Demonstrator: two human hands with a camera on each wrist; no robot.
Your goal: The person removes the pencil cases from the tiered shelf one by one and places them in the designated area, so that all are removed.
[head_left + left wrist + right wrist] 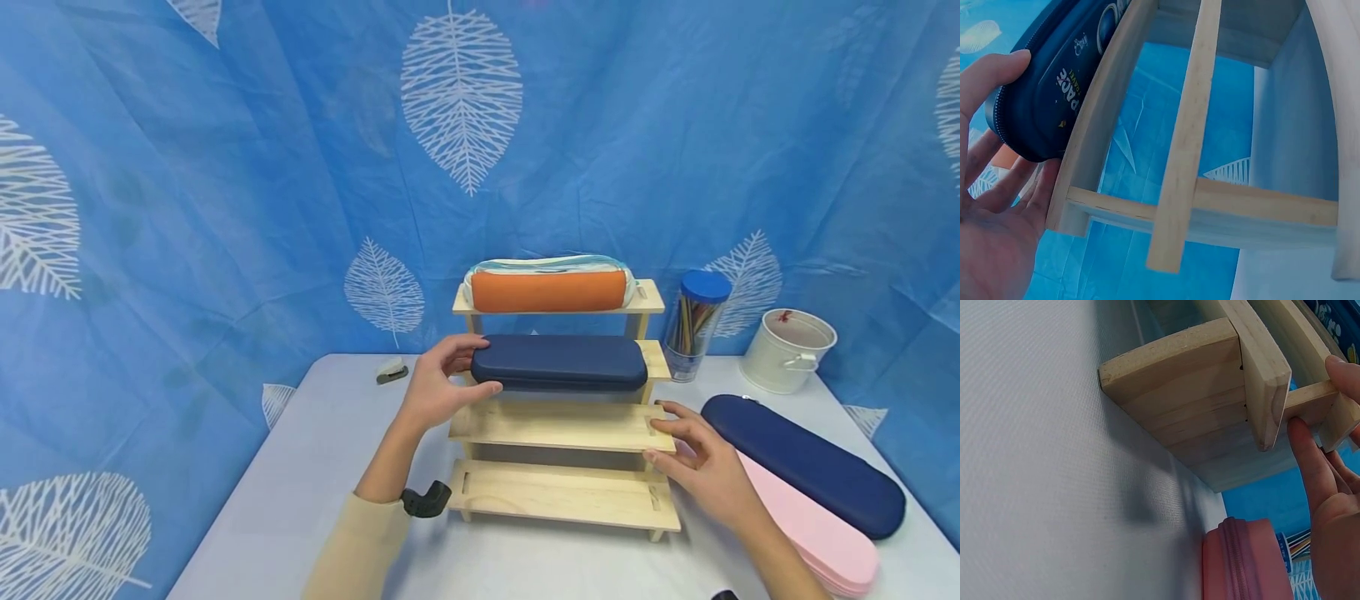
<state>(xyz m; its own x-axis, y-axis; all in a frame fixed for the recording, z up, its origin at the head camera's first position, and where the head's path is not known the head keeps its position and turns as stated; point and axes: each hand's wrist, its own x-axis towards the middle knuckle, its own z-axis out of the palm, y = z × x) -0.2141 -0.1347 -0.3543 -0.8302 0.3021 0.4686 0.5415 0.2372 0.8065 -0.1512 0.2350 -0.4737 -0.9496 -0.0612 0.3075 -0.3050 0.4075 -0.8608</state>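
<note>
A four-tier wooden shelf rack [566, 496] stands on the white table. On its second tier from the top lies a navy zip pencil case [558, 361]. My left hand [442, 383] grips that case's left end, thumb on its near side and fingers round the far side. Space-themed lettering shows on the case [1063, 87] in the left wrist view. My right hand [701, 467] holds the right end of the tier below, thumb and fingers bent round the board. An orange and white pencil case [551, 292] lies on the top tier. Both lower tiers are bare.
To the right, another navy case [806, 467] lies beside a pink case [810, 525]. Behind them stand a clear tube of pencils with a blue lid [697, 325] and a white metal bucket [787, 350]. A small stapler [392, 371] sits at back left, before a blue curtain [225, 208].
</note>
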